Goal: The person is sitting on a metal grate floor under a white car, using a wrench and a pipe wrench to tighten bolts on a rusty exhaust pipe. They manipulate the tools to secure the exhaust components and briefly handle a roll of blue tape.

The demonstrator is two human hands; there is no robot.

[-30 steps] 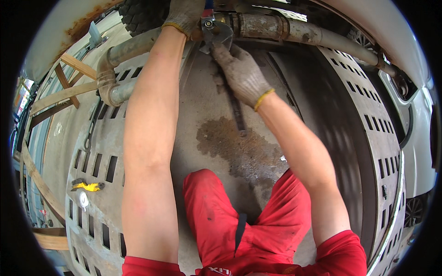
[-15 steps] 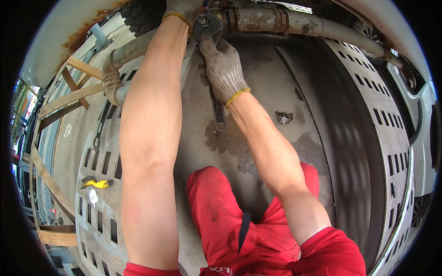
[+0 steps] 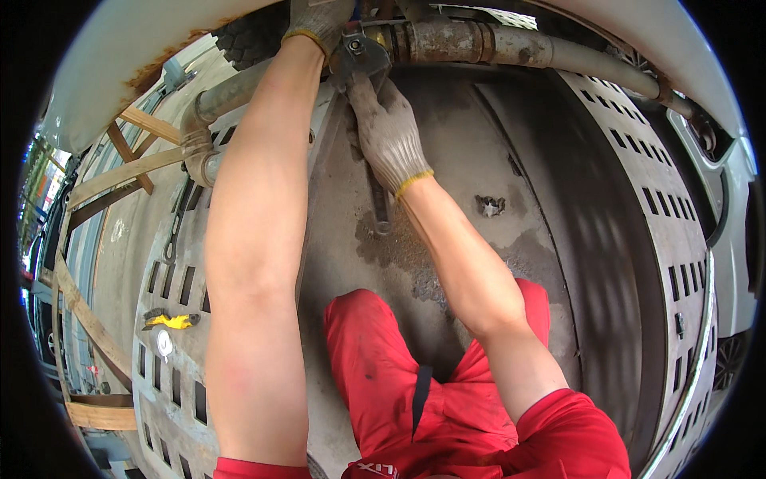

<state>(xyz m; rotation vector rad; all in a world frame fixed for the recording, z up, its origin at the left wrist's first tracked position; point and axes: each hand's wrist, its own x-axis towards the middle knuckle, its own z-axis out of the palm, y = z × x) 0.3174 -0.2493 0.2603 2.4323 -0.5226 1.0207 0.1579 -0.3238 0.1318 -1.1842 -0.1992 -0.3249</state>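
Note:
My left hand (image 3: pixel 321 19), in a knitted work glove, reaches up to the top edge beside the pipe joint; its fingers are hidden there. A bit of blue and red shows next to it. My right hand (image 3: pixel 388 132), gloved alike, is closed at the lower edge of a dark metal bracket (image 3: pixel 363 60) with a bolt head (image 3: pixel 356 46) on its face. The bracket sits at the end of a rusty exhaust pipe (image 3: pixel 455 41). From beneath my right hand extends a long dark wrench (image 3: pixel 381 211); whether the hand holds it I cannot tell.
A rusty body edge (image 3: pixel 167 64) curves overhead. Slotted metal ramps (image 3: pixel 177 351) run along both sides. A second wrench (image 3: pixel 172 231) and a yellow-and-black item (image 3: pixel 171 321) lie on the left ramp. A wooden frame (image 3: pixel 128 172) stands at left; a crumpled scrap (image 3: pixel 490 206) lies on the floor.
The bracket and my right hand have shifted slightly down in view, and the wrench's lower end sits a little lower. Both hands otherwise keep their places.

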